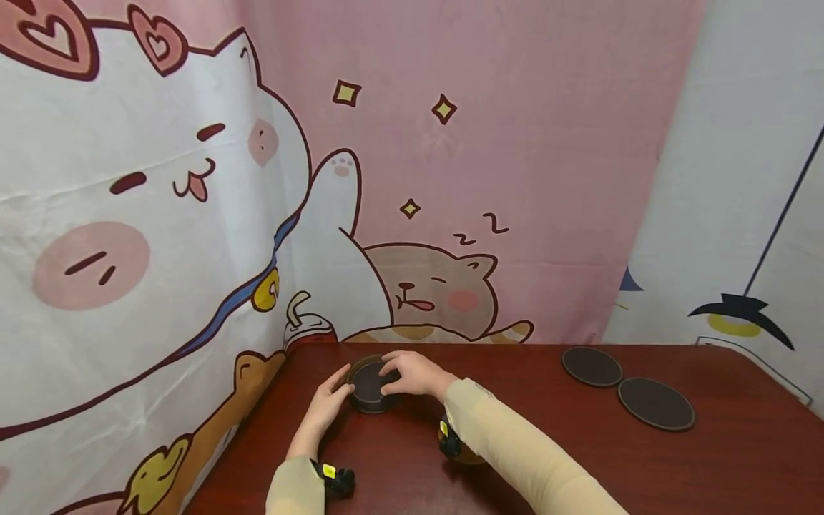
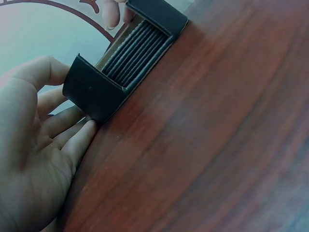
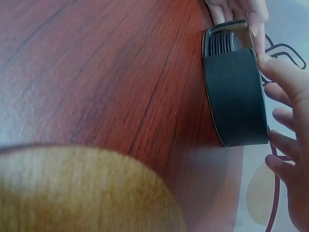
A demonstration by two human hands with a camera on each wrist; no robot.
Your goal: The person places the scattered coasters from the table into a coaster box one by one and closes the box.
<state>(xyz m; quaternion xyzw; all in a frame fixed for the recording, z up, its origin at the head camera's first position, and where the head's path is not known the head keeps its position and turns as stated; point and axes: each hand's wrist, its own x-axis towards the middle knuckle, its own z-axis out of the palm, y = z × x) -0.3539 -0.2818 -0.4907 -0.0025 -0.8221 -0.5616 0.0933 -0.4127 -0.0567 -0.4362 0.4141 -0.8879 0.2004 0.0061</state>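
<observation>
A round dark coaster holder stands near the far left of the red-brown wooden table, with several dark coasters stacked inside it. My left hand rests against its left wall, fingers straight and thumb along the rim. My right hand lies over the top right of the holder, its fingers curled over the rim and its thumb on the top edge. The stacked coasters' edges show through the holder's side gap.
Two loose dark round coasters lie at the table's far right. A cartoon cat curtain hangs close behind and to the left of the holder. The table's left edge runs just beside my left hand.
</observation>
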